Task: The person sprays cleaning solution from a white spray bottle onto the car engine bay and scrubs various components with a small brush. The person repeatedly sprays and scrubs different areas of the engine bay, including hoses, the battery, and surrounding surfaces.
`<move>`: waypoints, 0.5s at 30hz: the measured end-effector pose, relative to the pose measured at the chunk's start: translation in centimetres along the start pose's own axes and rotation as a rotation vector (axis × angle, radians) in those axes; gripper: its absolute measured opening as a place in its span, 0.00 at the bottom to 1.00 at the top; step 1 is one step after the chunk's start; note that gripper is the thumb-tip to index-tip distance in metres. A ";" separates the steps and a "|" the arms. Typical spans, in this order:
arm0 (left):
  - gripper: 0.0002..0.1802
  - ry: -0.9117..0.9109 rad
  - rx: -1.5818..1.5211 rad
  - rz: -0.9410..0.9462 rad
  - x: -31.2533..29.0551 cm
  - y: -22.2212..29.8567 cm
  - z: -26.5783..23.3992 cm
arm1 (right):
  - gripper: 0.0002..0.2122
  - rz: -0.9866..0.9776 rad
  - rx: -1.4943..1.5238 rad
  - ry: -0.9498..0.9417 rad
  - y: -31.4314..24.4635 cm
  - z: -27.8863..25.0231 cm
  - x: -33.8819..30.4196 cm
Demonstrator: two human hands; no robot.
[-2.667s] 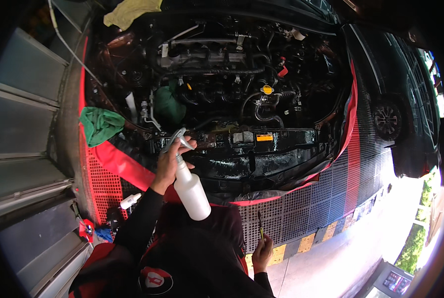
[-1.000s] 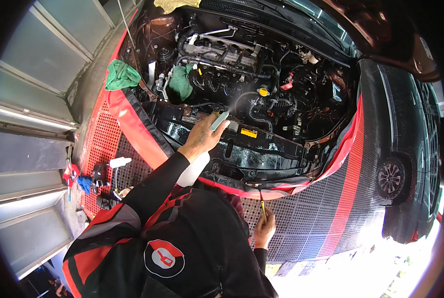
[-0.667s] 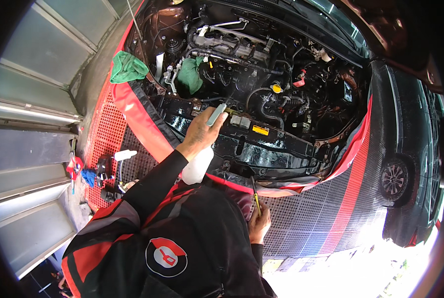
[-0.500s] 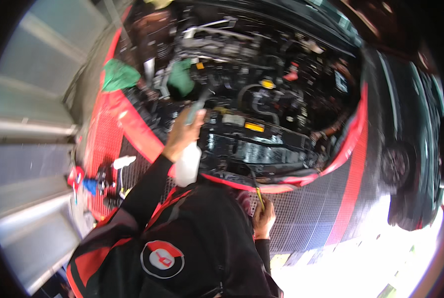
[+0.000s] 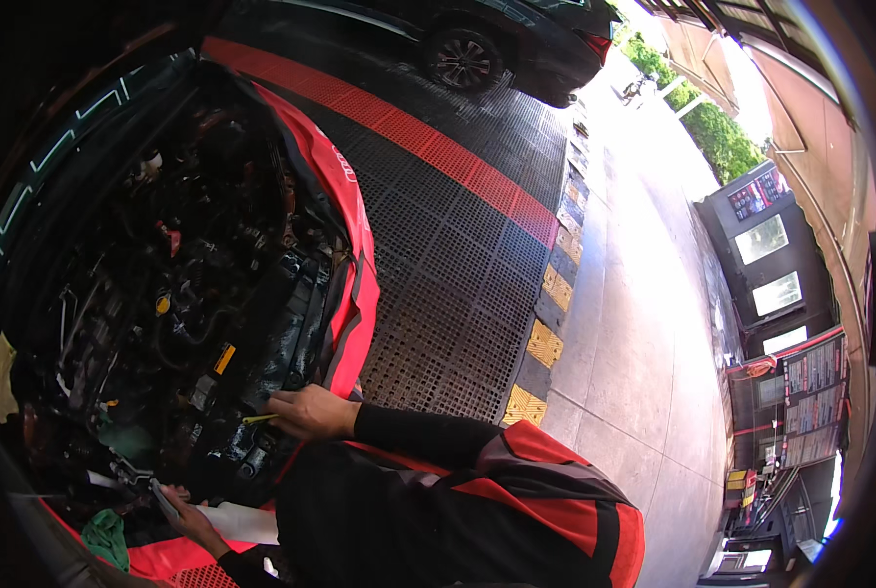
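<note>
My left hand (image 5: pixel 195 524) grips a white spray bottle (image 5: pixel 240 522) by its grey trigger head, low at the left over the near part of the open engine bay (image 5: pixel 218 328). The bottle lies tilted in the view, its white body toward my torso. My right hand (image 5: pixel 311 410) is closed on a thin yellow-handled tool (image 5: pixel 259 419) at the front edge of the bay. The tool's far end is lost against the dark parts, so its kind cannot be made out. A green cloth (image 5: pixel 107 539) lies near my left hand, and another green cloth (image 5: pixel 129 439) is inside the bay.
A red cover (image 5: pixel 345 284) drapes over the car's front edge. Black grid matting (image 5: pixel 438 323) with a red strip (image 5: pixel 428 147) covers the floor, ending at a yellow-and-black border (image 5: pixel 544 343). Another dark car (image 5: pixel 516 44) stands beyond. A yellowish cloth (image 5: pixel 0 372) hangs at far left.
My view has swung to the right, bringing the driveway and the building in. My right hand with the yellow-handled tool has come up to the bay's front edge. My left hand keeps the spray bottle.
</note>
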State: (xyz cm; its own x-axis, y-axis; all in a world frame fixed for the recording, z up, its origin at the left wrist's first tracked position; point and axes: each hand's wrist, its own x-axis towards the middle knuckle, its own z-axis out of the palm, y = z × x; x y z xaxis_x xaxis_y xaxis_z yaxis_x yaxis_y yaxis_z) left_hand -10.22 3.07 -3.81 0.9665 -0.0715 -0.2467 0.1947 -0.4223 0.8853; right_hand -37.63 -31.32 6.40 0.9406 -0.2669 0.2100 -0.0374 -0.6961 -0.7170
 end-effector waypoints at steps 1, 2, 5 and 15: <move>0.39 -0.026 -0.021 0.051 -0.2 0.2 0.0 | 0.14 -0.035 0.025 0.021 -0.6 0.3 0.2; 0.37 -0.052 -0.013 0.088 -0.4 0.4 -0.1 | 0.14 -0.060 0.051 0.031 -1.2 0.5 0.2; 0.36 -0.049 0.016 0.048 -0.7 0.5 -0.5 | 0.13 -0.070 0.082 -0.001 -2.1 0.6 -0.2; 0.37 0.003 0.079 0.125 -2.5 -0.6 0.2 | 0.15 0.031 0.078 -0.035 -1.8 -1.1 -1.2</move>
State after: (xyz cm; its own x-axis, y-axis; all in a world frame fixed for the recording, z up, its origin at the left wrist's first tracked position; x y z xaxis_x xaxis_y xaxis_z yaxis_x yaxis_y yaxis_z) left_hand -12.78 3.35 -3.83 0.9828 -0.1258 -0.1350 0.0587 -0.4802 0.8752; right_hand -39.06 -30.47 8.20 0.9507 -0.2629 0.1644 -0.0414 -0.6331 -0.7729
